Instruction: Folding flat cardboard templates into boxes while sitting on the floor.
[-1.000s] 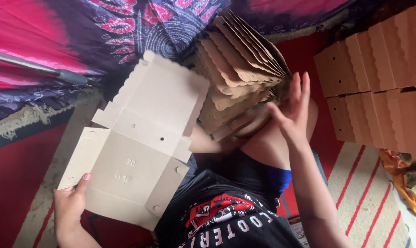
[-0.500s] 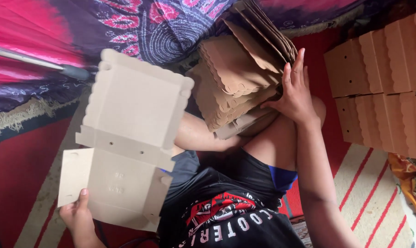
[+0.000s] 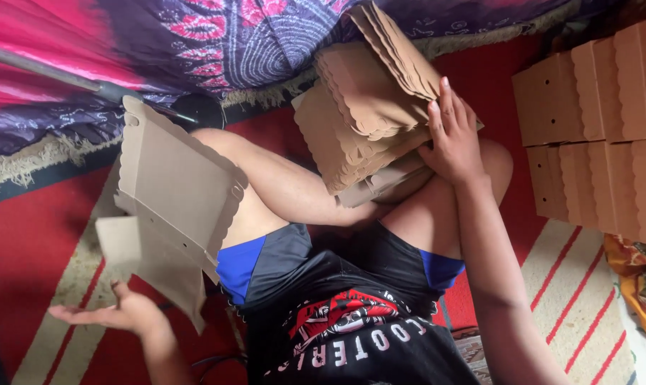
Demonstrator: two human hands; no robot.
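Over red carpet [image 3: 45, 235], left hand [image 3: 120, 314] balances a flat cardboard blank [image 3: 170, 207], fingers spread; right hand [image 3: 455, 139] presses stacked blanks [image 3: 366, 121].

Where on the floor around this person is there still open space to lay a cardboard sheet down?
Bare red floor shows between the fringed purple cloth and the striped mat, beside the left hand and its flat cardboard sheet. The right side is crowded: the right hand rests on the cardboard stack, with folded boxes beyond.

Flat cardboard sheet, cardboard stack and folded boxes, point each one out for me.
flat cardboard sheet [image 3: 173, 185], head view, middle of its main panel.
cardboard stack [image 3: 366, 114], head view, top sheet's face.
folded boxes [image 3: 597, 93], head view, side of the upper row.
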